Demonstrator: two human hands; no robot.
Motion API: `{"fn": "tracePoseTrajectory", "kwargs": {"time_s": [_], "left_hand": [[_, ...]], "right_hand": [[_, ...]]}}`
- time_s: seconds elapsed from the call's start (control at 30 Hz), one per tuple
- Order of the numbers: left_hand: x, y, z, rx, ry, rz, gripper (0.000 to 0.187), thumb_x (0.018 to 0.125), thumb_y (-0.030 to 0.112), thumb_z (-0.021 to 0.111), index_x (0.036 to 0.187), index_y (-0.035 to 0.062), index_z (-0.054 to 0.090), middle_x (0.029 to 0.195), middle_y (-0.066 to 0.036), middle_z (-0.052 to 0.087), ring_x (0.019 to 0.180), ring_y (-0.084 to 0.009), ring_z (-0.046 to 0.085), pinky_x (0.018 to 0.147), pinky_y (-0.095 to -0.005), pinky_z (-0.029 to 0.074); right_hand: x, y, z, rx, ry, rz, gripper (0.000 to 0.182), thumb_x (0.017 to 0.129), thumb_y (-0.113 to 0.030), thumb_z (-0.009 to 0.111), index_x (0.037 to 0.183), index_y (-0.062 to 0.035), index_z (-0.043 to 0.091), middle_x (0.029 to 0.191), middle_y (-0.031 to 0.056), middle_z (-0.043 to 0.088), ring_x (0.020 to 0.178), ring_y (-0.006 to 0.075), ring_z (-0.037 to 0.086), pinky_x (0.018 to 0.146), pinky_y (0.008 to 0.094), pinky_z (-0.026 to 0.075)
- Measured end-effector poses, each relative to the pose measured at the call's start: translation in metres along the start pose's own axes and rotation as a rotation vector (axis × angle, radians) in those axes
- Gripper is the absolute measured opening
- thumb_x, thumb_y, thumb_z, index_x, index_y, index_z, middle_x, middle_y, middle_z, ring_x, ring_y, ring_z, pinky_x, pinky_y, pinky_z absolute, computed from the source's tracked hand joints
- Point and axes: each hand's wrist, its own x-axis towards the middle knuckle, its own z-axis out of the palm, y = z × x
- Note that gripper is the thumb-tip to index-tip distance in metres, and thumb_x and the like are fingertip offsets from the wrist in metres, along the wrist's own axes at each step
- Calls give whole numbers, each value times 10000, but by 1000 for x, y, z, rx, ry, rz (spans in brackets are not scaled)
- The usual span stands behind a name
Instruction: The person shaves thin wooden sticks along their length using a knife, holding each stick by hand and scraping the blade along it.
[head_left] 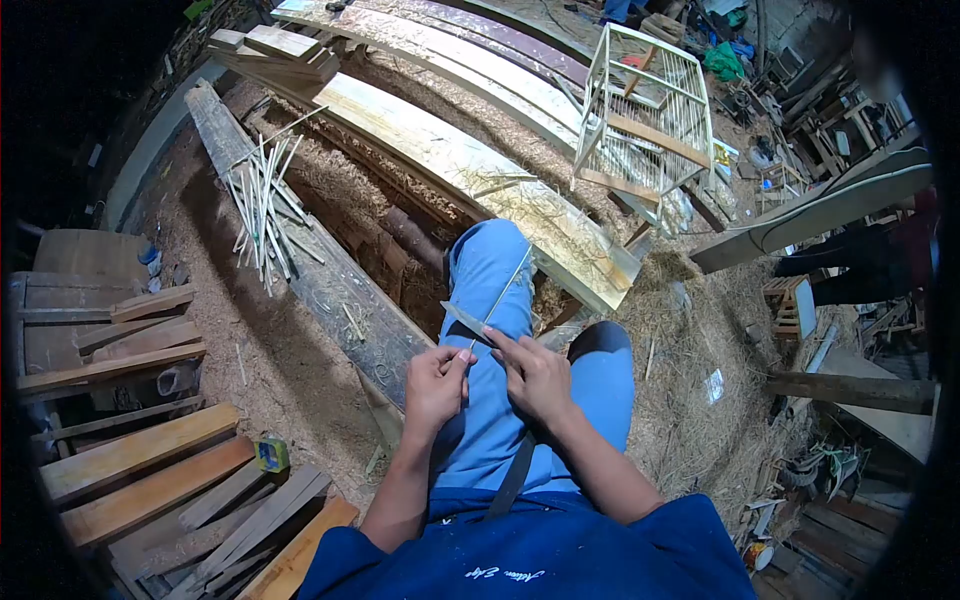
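Observation:
Over my lap, my left hand (pixel 437 388) pinches the near end of a thin pale stick (pixel 508 285), which slants up and right across my blue trouser leg. My right hand (pixel 535 377) is closed on a knife, its forefinger stretched along it; the blade (pixel 463 320) points up and left and crosses the stick. The knife's handle is hidden in the fingers. Beyond my left hand, a loose pile of thin sticks (pixel 265 210) lies on a worn plank (pixel 345 290).
A slatted wooden cage (pixel 648 125) stands at the upper right, beyond a long pale board (pixel 450 155). Cut wood pieces (pixel 150 455) and a yellow-green tape measure (pixel 271 455) lie at the lower left. Shavings cover the ground (pixel 285 375). A person's dark-clothed legs (pixel 840 265) show far right.

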Motion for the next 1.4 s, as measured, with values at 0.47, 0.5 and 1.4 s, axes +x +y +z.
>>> {"fn": "tracePoseTrajectory", "kwargs": {"time_s": [0.47, 0.5, 1.4], "left_hand": [[-89, -16, -60, -37, -41, -175, 234, 1028, 179, 606, 938, -10, 710, 565, 14, 562, 449, -35, 464, 414, -210, 331], [-93, -19, -66, -37, -39, -176, 234, 1028, 179, 606, 938, -10, 710, 565, 14, 562, 449, -35, 464, 414, -210, 331], [-18, 5, -28, -5, -145, -121, 284, 1055, 220, 539, 956, -13, 667, 574, -39, 607, 392, -73, 480, 374, -229, 362]], "right_hand": [[1, 0, 1, -18, 37, 25, 382, 926, -196, 690, 1299, -284, 693, 698, 83, 560, 606, 302, 612, 542, 439, 461], [2, -1, 1, -23, 53, 26, 386, 927, -190, 689, 1301, -285, 691, 701, 85, 566, 611, 304, 612, 547, 439, 464], [-14, -18, -14, 93, -40, 33, 356, 918, -173, 709, 1272, -204, 709, 732, 104, 614, 618, 299, 625, 558, 411, 486]]}}
